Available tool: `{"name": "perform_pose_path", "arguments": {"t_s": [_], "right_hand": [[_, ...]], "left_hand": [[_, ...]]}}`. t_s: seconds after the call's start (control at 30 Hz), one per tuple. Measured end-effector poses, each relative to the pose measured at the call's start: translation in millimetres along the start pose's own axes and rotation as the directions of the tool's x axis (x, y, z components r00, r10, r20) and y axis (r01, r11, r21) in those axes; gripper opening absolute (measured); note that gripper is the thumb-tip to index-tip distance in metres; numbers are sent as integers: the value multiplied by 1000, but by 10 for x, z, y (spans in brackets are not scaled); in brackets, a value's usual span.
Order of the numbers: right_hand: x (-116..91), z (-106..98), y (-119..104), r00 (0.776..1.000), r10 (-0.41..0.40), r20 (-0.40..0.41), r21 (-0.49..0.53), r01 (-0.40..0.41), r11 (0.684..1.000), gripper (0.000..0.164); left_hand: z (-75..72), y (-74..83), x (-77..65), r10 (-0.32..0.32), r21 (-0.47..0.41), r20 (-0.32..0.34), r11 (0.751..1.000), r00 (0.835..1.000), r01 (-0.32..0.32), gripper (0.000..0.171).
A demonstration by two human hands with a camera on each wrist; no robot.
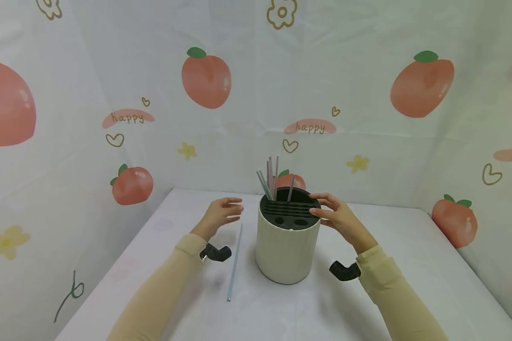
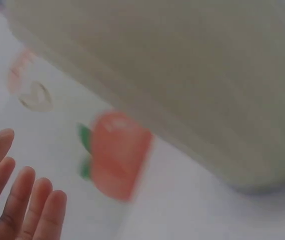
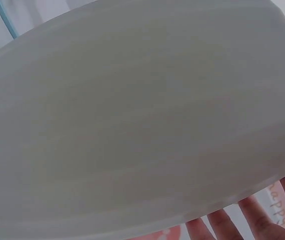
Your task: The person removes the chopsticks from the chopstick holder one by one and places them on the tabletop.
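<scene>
A round cream utensil holder (image 1: pixel 287 251) with a black slotted top stands upright on the white table. Several thin straw-like sticks (image 1: pixel 270 177), in green, pink and purple, stick up from its rear opening. My right hand (image 1: pixel 339 218) touches the holder's right rim, its fingertips reaching over the black top; in the right wrist view, the straight fingers (image 3: pixel 255 215) lie along the holder's wall. Left of the holder, my left hand (image 1: pixel 219 215) hovers with loosely bent fingers and nothing in them. Below it, a pale-blue stick (image 1: pixel 235 263) lies on the table.
The white table (image 1: pixel 384 241) meets a pale cloth (image 1: pixel 247 128) printed with peaches, hearts and flowers at the back and sides. A black wrist camera (image 1: pixel 215 252) sits on the left sleeve, another black camera (image 1: pixel 344 271) on the right.
</scene>
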State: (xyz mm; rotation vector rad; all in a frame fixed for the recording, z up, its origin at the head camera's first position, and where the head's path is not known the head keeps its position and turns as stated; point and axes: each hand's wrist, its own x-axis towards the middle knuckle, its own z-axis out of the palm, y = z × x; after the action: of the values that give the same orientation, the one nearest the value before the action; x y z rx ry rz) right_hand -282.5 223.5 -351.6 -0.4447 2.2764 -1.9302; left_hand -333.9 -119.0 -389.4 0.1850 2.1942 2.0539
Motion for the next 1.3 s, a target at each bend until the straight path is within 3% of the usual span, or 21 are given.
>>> {"name": "perform_pose_path", "arguments": {"t_s": [0.1,0.17,0.33,0.53,0.67,0.83,1.0,1.17,1.3], "right_hand": [[-3,-5,-3,1000,-5,0,-4,5,1000,45],[-3,-3,-1,1000,-7,-1,-5,7,1000,45],[0,6,16,1000,-8,-1,0,8,1000,44],[2,8,34,1000,-12,5,14,12,1000,44],[1,7,30,1000,-14,8,12,14,1000,45],[4,-3,19,1000,-16,10,14,16,1000,46],[12,-9,24,1000,-17,11,13,16,1000,45],[13,-11,26,1000,-18,9,8,18,1000,44],[11,-14,30,1000,-16,10,10,16,1000,44]], "left_hand": [[69,369,-62,121,-38,16,992,993,-120,41],[122,565,-103,205,-49,29,978,978,-203,40],[271,822,-182,340,-71,37,939,940,-337,34],[413,800,-183,375,-129,34,921,926,-368,17],[466,752,-172,368,-160,50,921,929,-356,18],[509,722,-148,361,-162,58,923,931,-349,31],[516,708,-128,368,-144,49,923,929,-358,20],[509,734,-101,399,-131,42,911,916,-390,16],[483,842,-96,432,-128,28,896,902,-425,19]]}}
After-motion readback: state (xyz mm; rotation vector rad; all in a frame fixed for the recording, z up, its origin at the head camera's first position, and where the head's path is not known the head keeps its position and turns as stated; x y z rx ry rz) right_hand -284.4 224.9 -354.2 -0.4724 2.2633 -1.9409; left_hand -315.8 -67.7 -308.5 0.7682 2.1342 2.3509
